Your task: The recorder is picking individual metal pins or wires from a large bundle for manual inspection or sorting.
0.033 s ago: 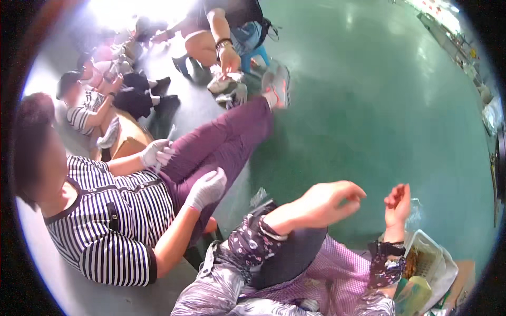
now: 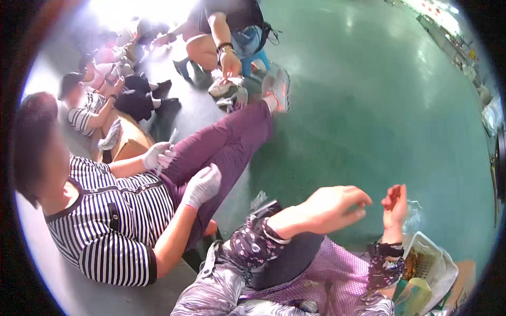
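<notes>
My left hand (image 2: 337, 209) is raised in front of my lap, palm turned down. Its fingers are bent forward with a gap between them and the thumb, and I see nothing held. To its right, my right hand (image 2: 394, 206) points upward with loosely curled fingers and no object visible in it. A dark patterned sleeve cover (image 2: 258, 239) wraps my left forearm; a matching one (image 2: 387, 271) is on the right. Across my lap lies a pink checked apron (image 2: 342, 263). Nearest the right hand is a crinkled clear plastic piece (image 2: 412, 215).
A white plastic basket (image 2: 433, 258) with brownish contents stands at my right, beside a yellowish container (image 2: 414, 295). Close on my left sits a person in a striped shirt (image 2: 110, 226) and white gloves, legs stretched ahead. Another person (image 2: 226, 58) bends over shoes (image 2: 224, 87) farther off.
My left hand has shifted slightly right and downward. My right hand has moved a little left, narrowing the space between them. The neighbour's nearer gloved hand has shifted slightly left and up.
</notes>
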{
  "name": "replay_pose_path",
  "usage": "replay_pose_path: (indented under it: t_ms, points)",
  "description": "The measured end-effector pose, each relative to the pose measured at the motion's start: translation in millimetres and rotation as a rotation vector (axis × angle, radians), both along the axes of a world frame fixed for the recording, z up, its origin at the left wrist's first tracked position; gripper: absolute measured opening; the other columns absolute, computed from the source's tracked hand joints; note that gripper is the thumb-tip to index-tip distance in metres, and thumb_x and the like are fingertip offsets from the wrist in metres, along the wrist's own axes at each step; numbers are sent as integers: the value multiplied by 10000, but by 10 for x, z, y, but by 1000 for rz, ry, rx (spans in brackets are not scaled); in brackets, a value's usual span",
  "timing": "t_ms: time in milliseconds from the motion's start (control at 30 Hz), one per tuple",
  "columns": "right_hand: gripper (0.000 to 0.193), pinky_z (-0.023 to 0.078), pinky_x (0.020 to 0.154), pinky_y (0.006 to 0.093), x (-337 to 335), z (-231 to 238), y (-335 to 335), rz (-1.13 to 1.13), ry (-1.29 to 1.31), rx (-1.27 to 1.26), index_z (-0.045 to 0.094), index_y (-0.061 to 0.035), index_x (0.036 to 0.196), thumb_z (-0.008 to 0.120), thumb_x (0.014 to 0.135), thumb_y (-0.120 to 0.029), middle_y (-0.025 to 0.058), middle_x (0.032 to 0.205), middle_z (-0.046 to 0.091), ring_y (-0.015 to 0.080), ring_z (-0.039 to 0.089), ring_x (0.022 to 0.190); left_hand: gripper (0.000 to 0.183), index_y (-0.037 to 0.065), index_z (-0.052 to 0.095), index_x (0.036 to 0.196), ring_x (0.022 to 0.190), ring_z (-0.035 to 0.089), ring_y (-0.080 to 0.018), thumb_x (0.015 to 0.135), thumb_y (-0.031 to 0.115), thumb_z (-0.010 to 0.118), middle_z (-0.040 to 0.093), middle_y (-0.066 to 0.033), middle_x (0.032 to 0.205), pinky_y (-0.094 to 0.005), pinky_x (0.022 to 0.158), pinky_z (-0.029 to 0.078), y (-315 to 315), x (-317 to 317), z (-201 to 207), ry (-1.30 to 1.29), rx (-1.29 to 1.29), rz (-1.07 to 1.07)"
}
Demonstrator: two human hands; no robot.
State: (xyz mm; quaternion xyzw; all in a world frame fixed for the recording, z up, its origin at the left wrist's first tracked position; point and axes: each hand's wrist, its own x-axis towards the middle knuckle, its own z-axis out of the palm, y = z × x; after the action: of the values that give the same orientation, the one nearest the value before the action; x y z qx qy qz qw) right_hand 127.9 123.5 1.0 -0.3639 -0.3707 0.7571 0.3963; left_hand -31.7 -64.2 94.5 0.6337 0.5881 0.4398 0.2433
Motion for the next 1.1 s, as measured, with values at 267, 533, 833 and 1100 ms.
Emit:
replay_pose_path:
  t_ms: [267, 533, 833, 1100]
  points:
    - [332, 400, 715, 246, -82, -144, -183, 282, -234, 721, 504, -50, 1017, 407, 865, -328, 59, 968, 532, 122, 502, 808, 459, 41, 472, 1049, 1133, 329, -348, 613, 142, 578, 404, -179, 1150, -440, 949, 267, 618, 548, 81, 481, 381, -97]
    - [321, 386, 682, 230, 35, -67, -76, 151, -121, 284, 506, -93, 1023, 365, 876, -342, 4, 1011, 527, 83, 472, 794, 170, 110, 525, 777, 592, 450, -119, 800, 274, 486, 462, -5, 668, -281, 523, 375, 886, -1810, -878, -1112, 617, 1046]
    - [318, 400, 611, 212, 39, -34, -71, 185, -195, 283, 509, -65, 998, 337, 888, -308, 37, 986, 540, 65, 484, 693, 503, 13, 402, 974, 851, 516, -260, 762, 456, 510, 502, -141, 876, -383, 785, 425, 294, -3353, -935, -1287, 379, 1116]
    - [327, 400, 562, 213, -250, -53, -177, 272, -233, 299, 511, -44, 971, 340, 886, -309, 68, 930, 556, 74, 475, 591, 286, 45, 401, 1026, 834, 536, -267, 815, 211, 501, 486, -139, 926, -378, 724, 483, 325, -3553, -719, -1440, 472, 853]
